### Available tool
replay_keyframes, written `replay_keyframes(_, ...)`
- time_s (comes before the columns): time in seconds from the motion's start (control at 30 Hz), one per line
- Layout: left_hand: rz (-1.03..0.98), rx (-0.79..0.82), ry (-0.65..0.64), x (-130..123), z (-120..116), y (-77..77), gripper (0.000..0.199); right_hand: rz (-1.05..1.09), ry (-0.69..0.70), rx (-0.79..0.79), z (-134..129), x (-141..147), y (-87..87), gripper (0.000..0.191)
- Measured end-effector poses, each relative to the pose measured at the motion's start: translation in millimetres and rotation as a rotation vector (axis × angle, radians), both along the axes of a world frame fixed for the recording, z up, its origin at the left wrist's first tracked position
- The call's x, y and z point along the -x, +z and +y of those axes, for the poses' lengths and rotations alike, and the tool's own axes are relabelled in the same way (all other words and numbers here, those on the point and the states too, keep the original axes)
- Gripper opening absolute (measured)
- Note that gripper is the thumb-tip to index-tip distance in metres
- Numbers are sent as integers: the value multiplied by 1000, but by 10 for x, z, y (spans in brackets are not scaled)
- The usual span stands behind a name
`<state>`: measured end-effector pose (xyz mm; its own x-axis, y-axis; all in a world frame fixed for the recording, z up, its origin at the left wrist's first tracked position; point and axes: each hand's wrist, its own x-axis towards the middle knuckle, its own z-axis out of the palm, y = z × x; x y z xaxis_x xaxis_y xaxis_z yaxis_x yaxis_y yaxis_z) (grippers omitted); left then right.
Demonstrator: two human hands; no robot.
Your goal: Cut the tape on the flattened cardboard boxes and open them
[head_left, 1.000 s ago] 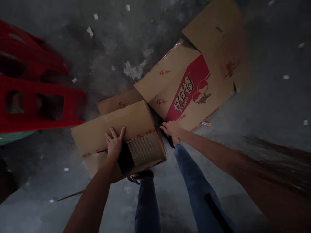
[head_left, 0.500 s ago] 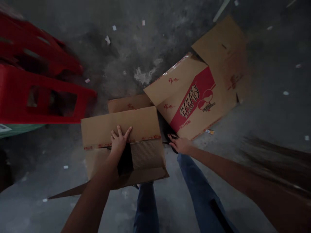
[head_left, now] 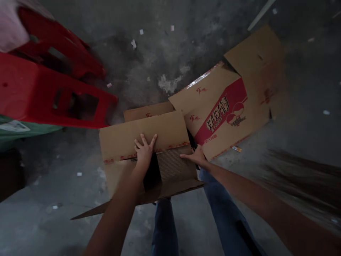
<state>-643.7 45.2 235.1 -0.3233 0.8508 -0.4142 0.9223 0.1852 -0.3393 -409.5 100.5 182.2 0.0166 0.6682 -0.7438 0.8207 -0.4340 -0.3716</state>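
Note:
A brown cardboard box stands on the floor in front of my legs, with a dark gap between its top flaps. My left hand lies on one flap, fingers spread and pressing on the board. Around the box's right edge is my right hand; its thumb reaches over the corrugated panel, while the other fingers are mostly hidden beyond the edge. A second, larger carton with a red printed band and characters touches the box on the right, its flaps folded out.
Red plastic stools stand at the left, beside a green bag with a white label. Small paper scraps dot the grey concrete floor. Blurred dark bristles show at the right.
My right hand has come from beside the box onto its right edge, thumb now over the panel. My left hand stays spread on the flap. The whole view has shifted slightly.

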Motion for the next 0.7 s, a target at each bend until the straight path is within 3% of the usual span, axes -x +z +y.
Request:
replay_keyframes(0.2, -2, 7, 50, -23, -110, -199, 63, -121, -3, 165, 59, 404, 119, 114)
replay_keyframes(0.3, -3, 23, 53, 31, -101, -237, 63, -202, -32, 98, 8, 562, 116, 107)
replay_keyframes(0.7, -65, 115, -18, 83, -100, -21, 62, -99, -1, 8, -99, 474, -43, 94)
